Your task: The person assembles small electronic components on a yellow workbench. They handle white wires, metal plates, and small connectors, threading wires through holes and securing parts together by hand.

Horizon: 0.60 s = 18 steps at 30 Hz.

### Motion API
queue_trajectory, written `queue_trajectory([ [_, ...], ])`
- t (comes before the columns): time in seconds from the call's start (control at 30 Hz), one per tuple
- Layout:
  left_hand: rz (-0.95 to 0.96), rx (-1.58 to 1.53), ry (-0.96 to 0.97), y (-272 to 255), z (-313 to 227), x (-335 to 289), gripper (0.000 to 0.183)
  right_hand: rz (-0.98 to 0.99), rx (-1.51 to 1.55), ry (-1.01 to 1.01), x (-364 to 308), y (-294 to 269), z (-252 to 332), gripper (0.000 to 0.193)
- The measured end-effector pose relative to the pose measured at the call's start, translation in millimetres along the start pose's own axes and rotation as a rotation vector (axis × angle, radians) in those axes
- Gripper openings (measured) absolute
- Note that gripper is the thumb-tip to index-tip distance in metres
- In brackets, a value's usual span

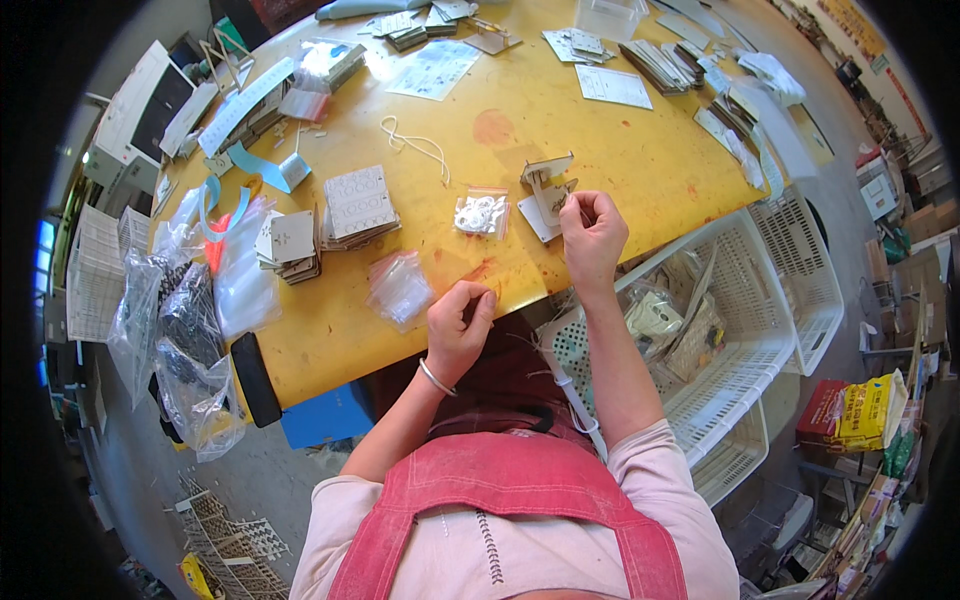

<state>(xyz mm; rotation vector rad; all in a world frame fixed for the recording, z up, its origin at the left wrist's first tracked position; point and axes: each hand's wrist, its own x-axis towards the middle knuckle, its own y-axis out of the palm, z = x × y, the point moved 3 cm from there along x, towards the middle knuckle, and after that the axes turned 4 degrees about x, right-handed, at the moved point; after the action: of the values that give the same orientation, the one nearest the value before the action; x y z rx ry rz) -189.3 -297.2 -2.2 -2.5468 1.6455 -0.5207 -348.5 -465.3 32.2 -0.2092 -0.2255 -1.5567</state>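
Note:
A small assembly of thin wooden boards [548, 192] stands near the table's right edge. My right hand [595, 240] is closed in a pinch at its right side, thumb and forefinger against it. My left hand [459, 328] is curled closed above the front edge of the table; whatever its fingers hold, if anything, is hidden. Between the hands and a little farther back lies a small clear zip bag of white parts [481, 214]. A pile of clear zip bags [400, 289] rests just beyond my left hand.
Stacks of cut wooden boards [360, 203] stand on the yellow table [480, 130], with a white cord [415, 140] behind them. Plastic wrapping [245, 280] covers the left side. White plastic crates [745, 340] holding bagged parts adjoin the table at the right.

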Motion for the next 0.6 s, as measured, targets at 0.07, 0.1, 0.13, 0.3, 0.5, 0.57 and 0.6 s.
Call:
queue_trajectory([
  [0.07,-0.003,0.012,0.005,0.1,1.6,-0.3,0.009,-0.015,0.009,-0.014,0.5,0.9,0.1,0.011],
  [0.1,-0.003,0.011,0.006,0.2,1.6,-0.4,0.01,-0.026,0.016,-0.025,0.9,1.7,0.9,0.012],
  [0.13,-0.004,0.011,0.007,0.3,1.6,-0.5,0.01,-0.037,0.023,-0.036,1.0,1.9,1.5,0.013],
  [0.3,-0.013,0.01,0.012,0.2,2.4,-0.6,0.01,0.005,0.02,0.0,0.3,1.9,-0.7,0.011],
  [0.5,-0.014,0.03,0.014,0.4,7.1,-1.0,0.009,-0.027,-0.007,-0.047,0.8,2.4,-1.4,0.013],
  [0.57,-0.015,0.032,0.019,0.2,5.6,-0.6,0.009,-0.027,-0.001,-0.046,0.6,3.0,-0.1,0.014],
  [0.6,-0.017,0.032,0.022,0.2,6.3,-0.8,0.009,-0.026,-0.003,-0.044,0.5,3.2,0.7,0.014],
])
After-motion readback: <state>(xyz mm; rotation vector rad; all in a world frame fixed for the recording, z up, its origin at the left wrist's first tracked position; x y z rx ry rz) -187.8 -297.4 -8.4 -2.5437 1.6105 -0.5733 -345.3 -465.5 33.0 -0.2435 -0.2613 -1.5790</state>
